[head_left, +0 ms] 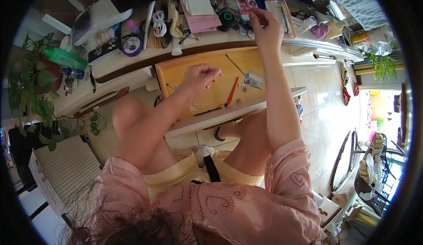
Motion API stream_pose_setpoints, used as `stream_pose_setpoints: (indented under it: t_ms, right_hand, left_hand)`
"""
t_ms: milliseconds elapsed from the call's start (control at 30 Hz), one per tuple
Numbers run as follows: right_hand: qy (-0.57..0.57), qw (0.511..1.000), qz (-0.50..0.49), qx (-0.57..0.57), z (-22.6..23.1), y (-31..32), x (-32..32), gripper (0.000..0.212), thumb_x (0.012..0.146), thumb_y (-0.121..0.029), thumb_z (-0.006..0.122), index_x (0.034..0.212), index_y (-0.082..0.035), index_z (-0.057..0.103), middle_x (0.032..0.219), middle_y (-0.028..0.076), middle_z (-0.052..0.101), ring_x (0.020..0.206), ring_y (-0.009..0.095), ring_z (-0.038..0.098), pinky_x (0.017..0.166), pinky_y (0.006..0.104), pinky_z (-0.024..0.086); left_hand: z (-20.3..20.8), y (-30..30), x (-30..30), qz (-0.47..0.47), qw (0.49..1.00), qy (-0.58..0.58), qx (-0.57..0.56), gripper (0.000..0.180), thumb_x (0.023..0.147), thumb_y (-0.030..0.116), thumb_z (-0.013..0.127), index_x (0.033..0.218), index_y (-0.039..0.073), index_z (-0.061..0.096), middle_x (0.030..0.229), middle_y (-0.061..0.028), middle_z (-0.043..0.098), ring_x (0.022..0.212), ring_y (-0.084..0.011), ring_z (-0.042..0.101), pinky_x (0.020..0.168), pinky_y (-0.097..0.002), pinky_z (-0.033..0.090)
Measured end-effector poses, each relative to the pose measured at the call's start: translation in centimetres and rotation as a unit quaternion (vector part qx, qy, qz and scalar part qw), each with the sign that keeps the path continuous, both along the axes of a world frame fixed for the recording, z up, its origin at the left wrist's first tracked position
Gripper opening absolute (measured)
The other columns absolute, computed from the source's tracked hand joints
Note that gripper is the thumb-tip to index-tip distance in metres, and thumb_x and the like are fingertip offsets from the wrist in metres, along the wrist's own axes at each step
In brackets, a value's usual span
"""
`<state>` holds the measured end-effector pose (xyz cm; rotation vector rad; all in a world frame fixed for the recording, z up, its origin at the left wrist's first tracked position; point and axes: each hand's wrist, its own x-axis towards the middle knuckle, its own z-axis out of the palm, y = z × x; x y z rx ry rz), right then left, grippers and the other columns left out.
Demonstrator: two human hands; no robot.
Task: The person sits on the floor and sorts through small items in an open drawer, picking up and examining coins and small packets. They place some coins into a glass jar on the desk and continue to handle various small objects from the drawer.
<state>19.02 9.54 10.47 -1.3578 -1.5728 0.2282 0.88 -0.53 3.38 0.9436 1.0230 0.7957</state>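
Note:
My left hand (200, 80) hovers over an open wooden drawer (198, 64), its fingers curled in and pressed together. Whatever they may hold is too small to make out. Inside the drawer lie a red pen-like stick (231, 92), a thin dark rod (235, 64) and a small white-and-blue tube (254, 80). Farther up, my right hand (268, 30) is above the cluttered tabletop, thumb and fingertips drawn into a pinch beside some small picture cards (246, 8). I cannot tell what is between those fingertips.
On the tabletop are pink paper sheets (200, 20), a coiled white cable (159, 25), a roll of purple tape (131, 45) and a round black-and-green item (227, 19). A green bottle (66, 58) lies at left by a leafy plant (44, 75). Red shoes (346, 96) rest on the floor.

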Motion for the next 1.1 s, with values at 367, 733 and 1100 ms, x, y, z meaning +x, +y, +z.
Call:
stream_pose_setpoints:
  t_ms: [367,733,1100]
  right_hand:
    - [-0.111,0.935,0.094,-0.323,-5.3,-5.6,6.8,0.026,0.079,-0.026,0.061,0.077,0.001,0.061,0.060,0.007,0.060,0.053,0.013,0.056,0.052,0.0275,0.044]
    - [-0.315,0.842,0.103,-0.425,-16.8,-1.8,8.4,0.022,0.076,-0.026,0.056,0.085,-0.009,0.064,0.083,0.013,0.063,0.078,0.030,0.060,0.068,0.0379,0.049]
    - [-0.457,0.755,-0.011,-0.470,-20.8,0.4,4.5,0.020,0.082,-0.013,0.051,0.099,-0.011,0.060,0.104,0.011,0.060,0.094,0.028,0.059,0.071,0.0390,0.051]
  left_hand:
    - [-1.5,0.3,-4.2,0.044,0.996,-0.022,-0.069,0.024,0.087,0.029,0.053,0.091,0.006,0.060,0.068,0.0057,0.047,0.053,-0.0004,0.038,0.043,-0.0145,0.025]
    - [-1.2,0.0,-3.8,0.040,0.995,-0.007,-0.090,0.027,0.088,0.032,0.050,0.085,0.007,0.060,0.066,0.0054,0.049,0.051,-0.0011,0.039,0.043,-0.0153,0.025]
    - [-0.3,0.4,-4.8,0.032,0.996,-0.024,-0.078,0.032,0.090,0.033,0.046,0.086,0.004,0.059,0.065,0.0044,0.049,0.049,-0.0014,0.036,0.043,-0.0166,0.024]
